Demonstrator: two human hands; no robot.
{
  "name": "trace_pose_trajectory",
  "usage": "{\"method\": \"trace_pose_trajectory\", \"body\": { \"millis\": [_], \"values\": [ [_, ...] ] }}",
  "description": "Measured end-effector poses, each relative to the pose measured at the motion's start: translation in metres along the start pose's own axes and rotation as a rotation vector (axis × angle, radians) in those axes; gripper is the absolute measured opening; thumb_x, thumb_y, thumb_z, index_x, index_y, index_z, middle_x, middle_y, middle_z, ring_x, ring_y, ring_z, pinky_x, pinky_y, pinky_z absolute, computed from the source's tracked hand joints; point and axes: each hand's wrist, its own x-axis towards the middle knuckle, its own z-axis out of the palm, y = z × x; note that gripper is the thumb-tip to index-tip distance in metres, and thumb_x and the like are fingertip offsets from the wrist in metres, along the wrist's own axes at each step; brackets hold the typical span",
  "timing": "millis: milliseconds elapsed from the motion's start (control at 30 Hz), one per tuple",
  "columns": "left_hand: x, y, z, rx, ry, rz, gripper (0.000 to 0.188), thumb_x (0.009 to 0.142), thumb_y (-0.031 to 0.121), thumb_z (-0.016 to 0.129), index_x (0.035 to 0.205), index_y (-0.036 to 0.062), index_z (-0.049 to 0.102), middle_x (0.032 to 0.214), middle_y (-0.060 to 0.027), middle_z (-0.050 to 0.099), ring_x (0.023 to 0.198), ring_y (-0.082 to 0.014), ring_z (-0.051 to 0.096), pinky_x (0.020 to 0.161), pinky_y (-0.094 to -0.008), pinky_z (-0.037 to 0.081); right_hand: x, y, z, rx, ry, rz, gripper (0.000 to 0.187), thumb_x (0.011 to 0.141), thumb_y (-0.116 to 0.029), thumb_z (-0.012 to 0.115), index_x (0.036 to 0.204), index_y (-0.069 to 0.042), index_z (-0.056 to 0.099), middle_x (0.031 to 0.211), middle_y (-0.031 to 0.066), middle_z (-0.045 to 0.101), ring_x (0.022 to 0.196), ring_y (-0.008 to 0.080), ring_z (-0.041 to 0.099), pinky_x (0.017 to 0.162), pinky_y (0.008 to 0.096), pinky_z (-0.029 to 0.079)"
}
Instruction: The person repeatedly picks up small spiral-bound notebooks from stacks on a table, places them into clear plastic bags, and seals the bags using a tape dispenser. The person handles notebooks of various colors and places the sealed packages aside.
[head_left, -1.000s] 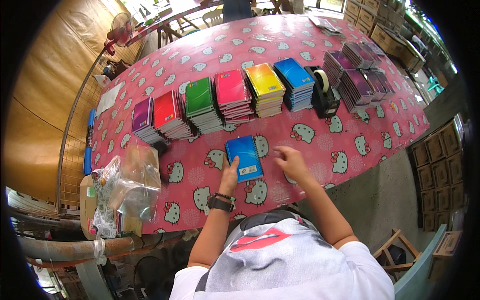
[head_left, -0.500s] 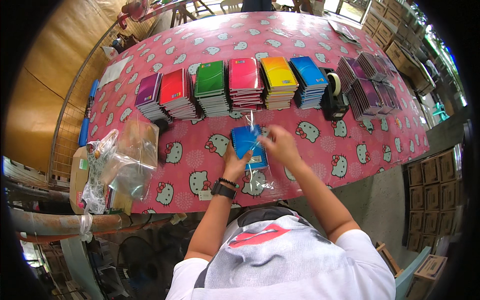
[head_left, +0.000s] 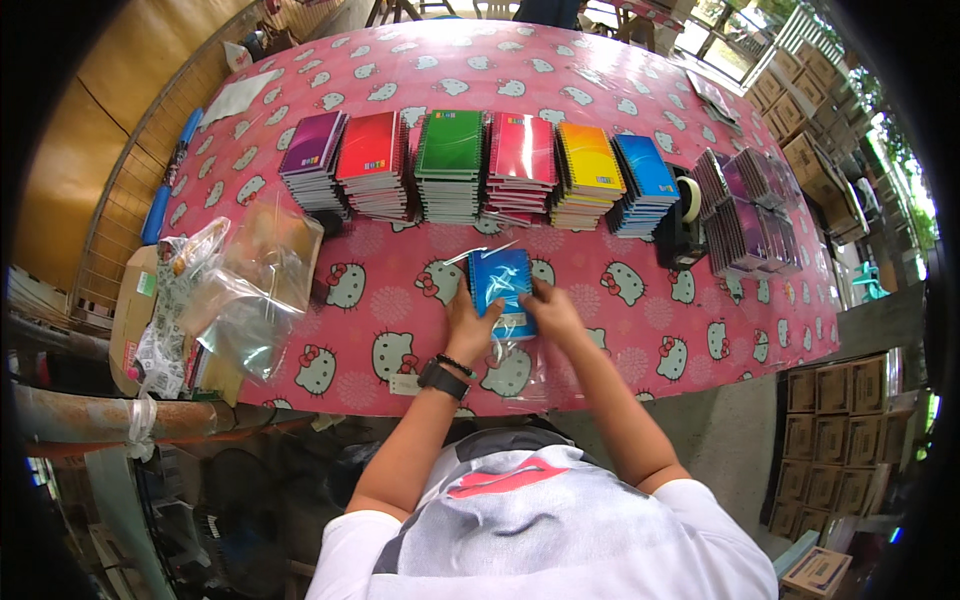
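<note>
A blue spiral notebook lies on the table in front of me, inside a clear plastic sleeve whose loose film sticks out above and below it. My left hand is closed on the notebook's left edge, its thumb across the lower cover. At the right edge my right hand grips the wrapped notebook, fingers bent around its side. Beyond them runs a row of spiral notebook stacks: purple, red, green, pink, yellow and blue.
A black tape dispenser stands right of the blue stack, beside wrapped purple notebooks. Clear plastic sleeves lie at the table's left edge. The table has a pink patterned cover. Cardboard boxes are piled at the right.
My right hand has come down from the top of the film to the notebook's right edge. The film above the cover now slants rightward. The whole view has shifted slightly.
</note>
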Motion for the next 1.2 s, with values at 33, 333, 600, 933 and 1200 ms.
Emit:
{"method": "trace_pose_trajectory", "body": {
  "millis": [33, 333, 600, 933, 1200],
  "values": [
    [0.000, 0.003, -0.005, -0.066, -0.036, -0.086, 0.085, 0.080, 0.032, 0.069, 0.139, -0.0091, 0.023, 0.129, -0.0287, 0.045, 0.119, -0.0402, 0.043, 0.102, -0.0432, 0.035, -0.002, -0.004, 0.006, -0.115, -0.007, -0.016, 0.043, 0.081, -0.016, 0.066, 0.116, 0.006, 0.055, 0.096, 0.0188, 0.067, 0.086, 0.0239, 0.065, 0.077, 0.0322, 0.050],
    [0.000, 0.016, -0.014, -0.494, -0.020, -0.212, 0.057, 0.098, 0.036, 0.036, 0.138, -0.0037, 0.033, 0.124, -0.0252, 0.053, 0.111, -0.0305, 0.055, 0.093, -0.0340, 0.042, -0.015, -0.032, 0.026, -0.293, 0.142, 0.088, 0.066, 0.079, -0.022, 0.069, 0.130, 0.008, 0.041, 0.105, 0.0220, 0.064, 0.094, 0.0270, 0.063, 0.083, 0.0335, 0.048],
    [0.011, -0.031, 0.005, -0.208, 0.135, -0.080, 0.050, 0.095, 0.038, 0.041, 0.129, 0.0030, 0.050, 0.109, -0.0229, 0.062, 0.098, -0.0326, 0.062, 0.083, -0.0355, 0.047, -0.004, 0.012, 0.012, -0.113, 0.069, -0.047, 0.066, 0.082, -0.022, 0.064, 0.135, 0.005, 0.035, 0.106, 0.0269, 0.061, 0.096, 0.0328, 0.063, 0.082, 0.0369, 0.048],
    [-0.005, 0.037, -0.005, 0.189, 0.149, -0.233, 0.046, 0.093, 0.038, 0.040, 0.126, 0.0095, 0.055, 0.097, -0.0201, 0.066, 0.085, -0.0357, 0.064, 0.078, -0.0416, 0.049, -0.023, -0.036, 0.039, -0.852, 0.201, -0.073, 0.073, 0.089, -0.038, 0.053, 0.143, -0.001, 0.021, 0.144, 0.0236, 0.028, 0.132, 0.0412, 0.027, 0.101, 0.0544, 0.029],
    [-0.004, 0.028, 0.002, 0.144, 0.185, -0.166, 0.044, 0.094, 0.038, 0.038, 0.127, 0.0135, 0.055, 0.106, -0.0162, 0.064, 0.095, -0.0336, 0.059, 0.086, -0.0437, 0.045, -0.012, -0.026, 0.041, -1.199, 0.079, -0.257, 0.065, 0.094, -0.039, 0.038, 0.144, -0.002, 0.021, 0.153, 0.0132, 0.014, 0.142, 0.0328, 0.007, 0.105, 0.0641, 0.013]
  ]
}}
